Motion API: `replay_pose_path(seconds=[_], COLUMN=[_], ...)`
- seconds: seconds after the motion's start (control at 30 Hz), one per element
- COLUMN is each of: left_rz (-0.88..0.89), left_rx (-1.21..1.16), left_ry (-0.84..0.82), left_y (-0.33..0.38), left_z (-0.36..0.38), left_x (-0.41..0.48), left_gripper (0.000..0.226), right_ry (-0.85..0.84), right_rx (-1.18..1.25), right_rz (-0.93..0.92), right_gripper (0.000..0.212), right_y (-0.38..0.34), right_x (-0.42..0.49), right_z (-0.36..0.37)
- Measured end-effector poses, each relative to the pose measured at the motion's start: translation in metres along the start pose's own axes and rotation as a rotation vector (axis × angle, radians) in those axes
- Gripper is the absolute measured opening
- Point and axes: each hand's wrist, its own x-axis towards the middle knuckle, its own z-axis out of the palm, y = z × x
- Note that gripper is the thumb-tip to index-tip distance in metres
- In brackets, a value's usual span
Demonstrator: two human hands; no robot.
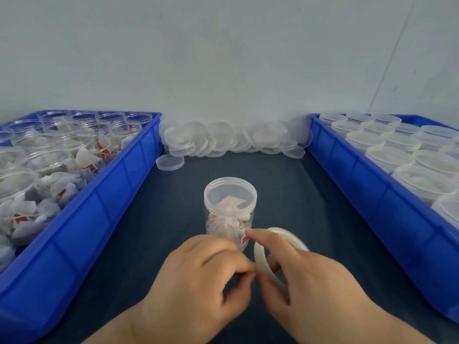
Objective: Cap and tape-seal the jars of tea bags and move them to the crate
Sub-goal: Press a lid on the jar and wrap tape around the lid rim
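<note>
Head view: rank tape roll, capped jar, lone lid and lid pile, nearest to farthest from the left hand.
1. tape roll: touching the left hand, right of it.
2. capped jar: just beyond, centre.
3. lone lid: farther back, beside the left crate.
4. lid pile: farthest back, centre.

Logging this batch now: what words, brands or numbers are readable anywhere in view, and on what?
No text can be read.
Red-and-white tag inside the jar: print too blurred.
Red tags on tea bags in the left crate: too small and blurred.
Lids, tape roll, right crate: no print visible.
</note>
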Motion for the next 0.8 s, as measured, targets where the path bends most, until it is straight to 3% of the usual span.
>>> replay_pose_path(seconds=[0.1,0.27,0.4,0.53,0.6,0.63,0.73,0.8], left_rz=[0.032,-0.271,-0.257,-0.263,-0.372,-0.447,-0.63,-0.656], left_rx=[-0.007,-0.242,-0.198,-0.052,-0.072,-0.108,-0.319,-0.417], left_ry=[0.036,0.029,0.039,0.175,0.207,0.188,-0.018,-0.113], left_y=[0.001,0.003,0.003,-0.006,-0.017,-0.023,-0.035,-0.039], left_z=[0.001,0.001,0.006,0.007,0.006,0.007,0.016,0.025], left_x=[0.0,-0.001,-0.004,-0.003,0.003,0.006,0.02,0.029], left_gripper=[0.014,0.017,0.02,0.022,0.039,0.058,0.116,0.126], right_ry=[-0.03,-0.062,0.012,0.125,0.218,0.257,0.332,0.374], right_rx=[0.126,0.371,0.342,0.177,0.09,0.073,0.038,0.028], right_rz=[0.02,0.025,0.029,0.044,0.065,0.076,0.072,0.052], right_gripper=[0.045,0.017,0.019,0.026,0.029,0.029,0.031,0.03], right_y=[0.008,0.018,0.018,0.021,0.025,0.026,0.024,0.019], right_x=[0.003,0.008,0.011,0.013,0.016,0.019,0.029,0.035], right_z=[-0.001,-0.005,0.003,0.01,0.008,0.006,0.0,-0.003])
